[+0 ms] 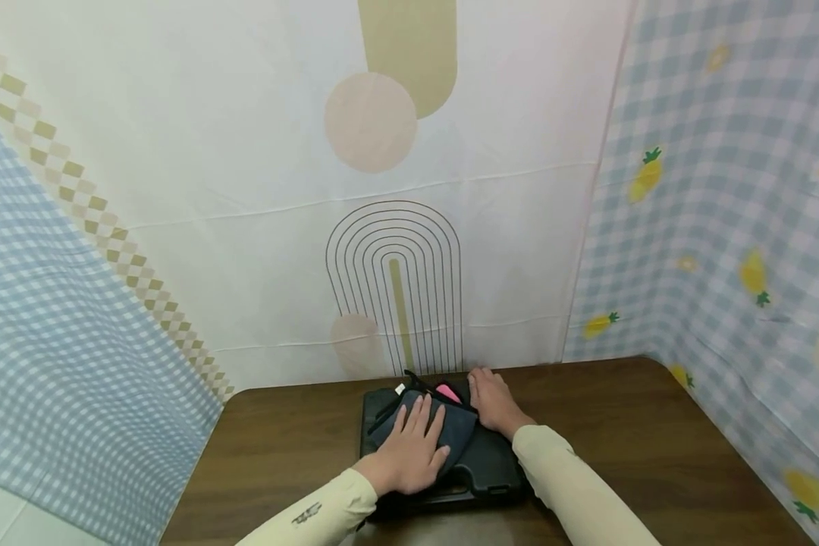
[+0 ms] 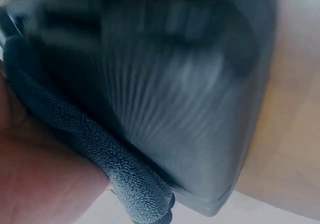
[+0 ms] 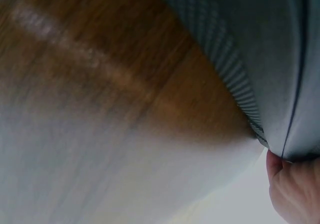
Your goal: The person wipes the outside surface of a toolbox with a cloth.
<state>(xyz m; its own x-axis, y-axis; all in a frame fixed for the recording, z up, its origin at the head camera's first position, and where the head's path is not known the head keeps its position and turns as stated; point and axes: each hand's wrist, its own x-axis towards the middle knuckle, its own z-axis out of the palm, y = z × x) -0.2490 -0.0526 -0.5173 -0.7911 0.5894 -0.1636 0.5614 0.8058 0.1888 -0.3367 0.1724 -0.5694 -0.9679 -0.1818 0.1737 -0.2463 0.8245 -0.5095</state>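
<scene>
A black hard plastic case [image 1: 494, 462] with a handle at its near side lies on the table. Across its top is a dark blue-grey cloth [image 1: 460, 432]; the left wrist view shows the fuzzy pile of this cloth [image 2: 125, 179] against the ribbed case [image 2: 165, 94]. My left hand [image 1: 412, 451] rests flat on the cloth, fingers spread and pointing away. At the far right corner of the case, my right hand [image 1: 493, 398] holds its edge. In the right wrist view only part of that hand [image 3: 295, 191] shows, touching the case [image 3: 275, 64].
Beyond the left fingers, a pink item [image 1: 448, 392] and a black strap-like piece [image 1: 416, 381] with a small white tag [image 1: 400, 389] lie on the case. The brown wooden table [image 1: 628, 440] reaches back to a patterned white curtain [image 1: 266, 288]. Checked cloths hang at both sides.
</scene>
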